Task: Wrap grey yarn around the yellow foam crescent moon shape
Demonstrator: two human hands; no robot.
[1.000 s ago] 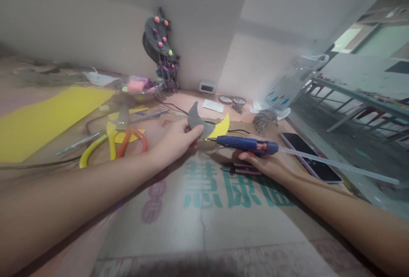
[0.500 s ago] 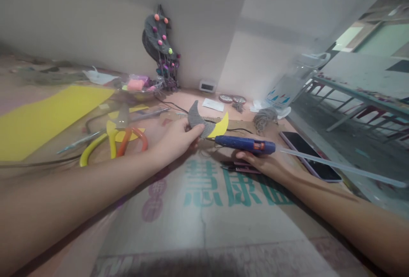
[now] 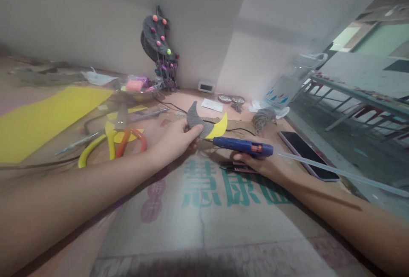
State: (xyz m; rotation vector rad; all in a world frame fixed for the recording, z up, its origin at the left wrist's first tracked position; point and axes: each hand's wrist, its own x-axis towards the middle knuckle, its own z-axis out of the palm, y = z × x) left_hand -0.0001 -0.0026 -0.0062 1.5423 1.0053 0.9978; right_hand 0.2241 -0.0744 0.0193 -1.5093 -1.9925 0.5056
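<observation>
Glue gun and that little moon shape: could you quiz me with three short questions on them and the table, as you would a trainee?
1. Which hand holds the blue glue gun?
2. True or false: the phone lies on the yellow sheet.
3. Fill in: the crescent is part grey, part ____.

Key:
1. The right hand.
2. False; the phone is at the picture's right, the sheet at its left.
3. Yellow.
</observation>
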